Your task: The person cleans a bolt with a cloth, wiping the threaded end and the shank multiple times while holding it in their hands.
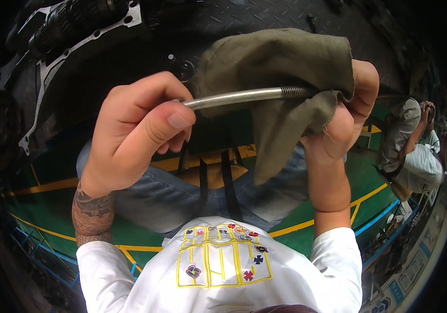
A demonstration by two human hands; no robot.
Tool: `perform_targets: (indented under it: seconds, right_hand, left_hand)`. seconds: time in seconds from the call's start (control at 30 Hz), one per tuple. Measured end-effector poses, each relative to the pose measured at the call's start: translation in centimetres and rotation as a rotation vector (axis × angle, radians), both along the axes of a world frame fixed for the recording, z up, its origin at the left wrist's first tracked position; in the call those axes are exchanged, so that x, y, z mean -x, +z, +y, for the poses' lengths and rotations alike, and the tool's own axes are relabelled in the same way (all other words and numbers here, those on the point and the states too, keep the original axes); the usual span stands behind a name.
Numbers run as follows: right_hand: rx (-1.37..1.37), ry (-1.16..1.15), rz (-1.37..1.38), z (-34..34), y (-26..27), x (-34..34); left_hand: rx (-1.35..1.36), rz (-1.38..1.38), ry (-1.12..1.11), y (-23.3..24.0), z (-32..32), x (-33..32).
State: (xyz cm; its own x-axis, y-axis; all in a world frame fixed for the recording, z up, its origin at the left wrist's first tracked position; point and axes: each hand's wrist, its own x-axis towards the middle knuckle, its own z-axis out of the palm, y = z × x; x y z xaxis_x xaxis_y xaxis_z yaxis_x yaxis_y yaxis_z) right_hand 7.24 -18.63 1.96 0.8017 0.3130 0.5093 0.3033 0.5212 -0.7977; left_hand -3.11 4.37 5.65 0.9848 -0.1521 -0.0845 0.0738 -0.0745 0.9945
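Observation:
A slim, smooth metal rod (pixel 239 97) lies nearly level across the middle of the view. Its right end is a threaded section (pixel 294 92). My left hand (pixel 133 137) pinches the plain end between thumb and fingers. Around the far end of the thread, my right hand (pixel 339 133) grips an olive-brown cloth (pixel 282 51). Folds of this cloth hide the rod's tip and some of my right fingers. One corner of the fabric hangs down over my lap.
A thin flat gasket (pixel 66 51) with bolt holes lies at the upper left beside a geared shaft (pixel 78 27). Dark tread plate (pixel 227 15) forms the work surface. A small bright round piece (pixel 171 57) sits behind my left hand. Another person (pixel 415 152) sits at the right.

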Motion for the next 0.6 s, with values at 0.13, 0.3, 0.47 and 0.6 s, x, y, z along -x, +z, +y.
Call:
perform_targets:
  seconds: [0.13, 0.3, 0.47, 0.6]
  right_hand:
    - [0.031, 0.022, -0.015, -0.2, 0.0, 0.0]
    - [0.009, 0.008, -0.028, 0.0, 0.0, -0.1]
    - [-0.040, 0.015, -0.020, 0.0, 0.0, -0.2]
    - [-0.031, 0.017, -0.029, -0.3, -0.1, -0.3]
  left_hand:
    - [-0.290, -0.382, 0.050, -1.1, 0.6, -0.5]
    - [-0.350, -0.560, 0.076, -1.9, 0.8, -0.2]
    - [-0.066, -0.052, -0.015, -0.6, -0.1, -0.2]
    - [-0.028, -0.113, 0.028, -0.2, -0.8, -0.1]
